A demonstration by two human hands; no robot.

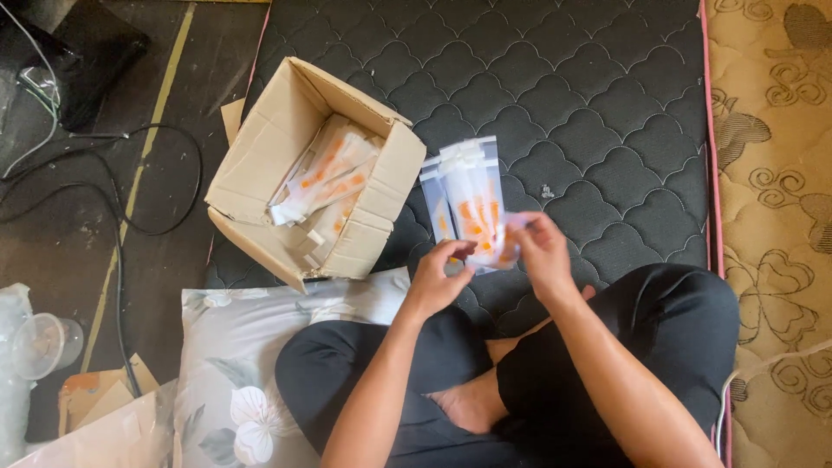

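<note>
Open cardboard box (260, 186) blocks the left; dark quilted mattress (607, 113) ahead lies free.

One cardboard box (260, 186), one pillow (234, 347), one plastic cup (39, 345), two hands.

Soft, even daylight fills the frame, brightest on the beige patterned mattress edge (771, 173) at the right and dimmest in the upper left corner, where the dark floor (165, 130) loses detail. Shadows are faint (a soft one sits inside the open brown cardboard box (260, 173)). The clear plastic packets with orange marks (472, 208) at centre look slightly washed and blurred, and lines bend mildly toward the frame's edges.
</note>
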